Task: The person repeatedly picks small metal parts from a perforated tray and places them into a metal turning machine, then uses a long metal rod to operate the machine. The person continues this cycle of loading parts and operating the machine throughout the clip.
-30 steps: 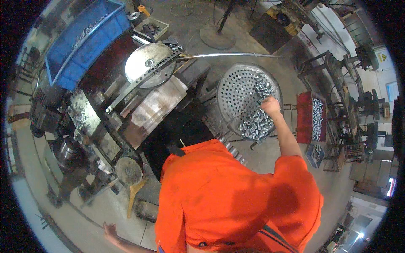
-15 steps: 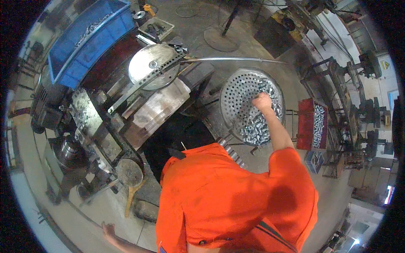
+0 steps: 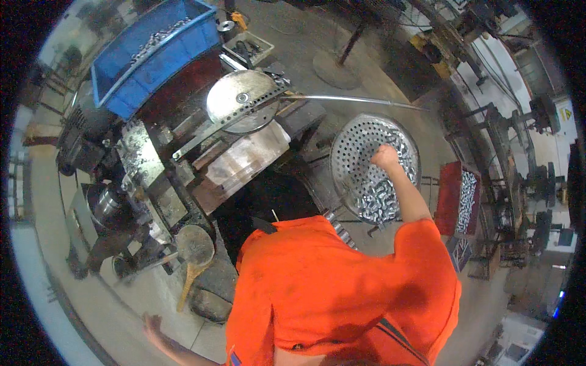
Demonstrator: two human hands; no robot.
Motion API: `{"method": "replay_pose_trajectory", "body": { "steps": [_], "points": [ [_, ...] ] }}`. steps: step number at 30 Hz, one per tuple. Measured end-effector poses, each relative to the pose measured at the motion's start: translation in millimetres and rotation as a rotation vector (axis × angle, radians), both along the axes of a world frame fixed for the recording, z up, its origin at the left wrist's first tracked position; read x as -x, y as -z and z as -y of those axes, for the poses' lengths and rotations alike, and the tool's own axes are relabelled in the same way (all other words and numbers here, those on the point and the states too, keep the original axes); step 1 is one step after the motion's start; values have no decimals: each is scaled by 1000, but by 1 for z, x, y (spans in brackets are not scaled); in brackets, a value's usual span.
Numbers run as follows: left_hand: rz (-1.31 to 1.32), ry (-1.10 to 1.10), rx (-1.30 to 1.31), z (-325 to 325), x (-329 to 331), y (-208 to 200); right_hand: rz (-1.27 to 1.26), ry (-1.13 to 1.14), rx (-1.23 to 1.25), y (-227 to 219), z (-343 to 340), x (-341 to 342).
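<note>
My right hand is over a round metal tray pierced with many small holes. Its fingers are curled closed; what they hold, if anything, is hidden. Small shiny metal cylindrical pieces are heaped along the tray's right and near sides, next to the hand. Bare holes show on its left part. Far from the tray, at the lower left, my left hand hangs out to the side with its fingers apart and nothing in it.
A machine with a round metal disc stands left of the tray, and a long metal rod reaches past the tray's far edge. Behind it sits a blue crate of metal pieces. A red bin of similar pieces stands right.
The whole view has shifted, so the machine and tray appear farther right and slightly lower. My right hand stays over the tray, a little nearer its middle. My left hand remains out to the side.
</note>
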State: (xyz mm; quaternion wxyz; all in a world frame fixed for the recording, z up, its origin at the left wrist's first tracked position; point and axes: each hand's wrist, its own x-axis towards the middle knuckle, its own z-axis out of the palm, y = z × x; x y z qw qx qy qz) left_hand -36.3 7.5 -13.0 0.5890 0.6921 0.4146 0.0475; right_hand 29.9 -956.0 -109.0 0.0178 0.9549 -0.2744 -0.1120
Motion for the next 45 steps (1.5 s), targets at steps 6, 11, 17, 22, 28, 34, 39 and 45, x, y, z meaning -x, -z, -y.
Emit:
{"method": "replay_pose_trajectory", "body": {
  "steps": [6,11,17,22,28,34,39,45],
  "points": [
    [-539,560,-1330,118,-28,-112,137,-309,-59,-23,-23,-3],
    [265,538,-522,233,-100,-161,548,-442,-868,-98,-176,-61],
    [369,985,211,368,-170,-119,547,-1201,-1104,-218,-365,-108],
    [463,814,872,389,-158,-119,691,-1367,-1140,-237,-404,-117],
    [486,854,42,364,-156,-117,572,-1451,-1000,-237,-425,-114],
    [456,976,-162,313,-154,-133,426,-1648,-948,-251,-461,-156],
    [289,650,-719,221,-109,-172,593,-1747,-656,-263,-525,-229],
    [-427,328,-1280,108,4,-135,304,-1540,-288,-233,-592,-285]
  ]
}}
